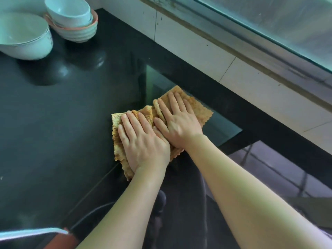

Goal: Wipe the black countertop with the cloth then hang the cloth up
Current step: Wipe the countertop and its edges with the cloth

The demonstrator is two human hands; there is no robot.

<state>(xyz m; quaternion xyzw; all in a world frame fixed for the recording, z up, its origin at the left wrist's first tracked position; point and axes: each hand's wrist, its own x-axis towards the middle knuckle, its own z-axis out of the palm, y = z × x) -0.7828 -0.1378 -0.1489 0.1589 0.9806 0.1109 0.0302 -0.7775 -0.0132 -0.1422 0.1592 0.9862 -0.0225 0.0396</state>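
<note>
A tan, fuzzy cloth [195, 106] lies bunched on the black countertop [59, 123], near its front edge. My left hand [142, 142] presses flat on the cloth's left half, fingers together and pointing away from me. Beside it, my right hand [177, 121] lies flat on the right half, its thumb touching the left hand. Both palms cover most of the cloth; only its wrinkled edges and far right corner show.
A large white bowl [23, 35] and a stack of smaller bowls [73, 20] stand at the back left of the counter. A white tiled wall [224, 56] and a window ledge run along the far side. A metal rim [30, 232] shows at the bottom left.
</note>
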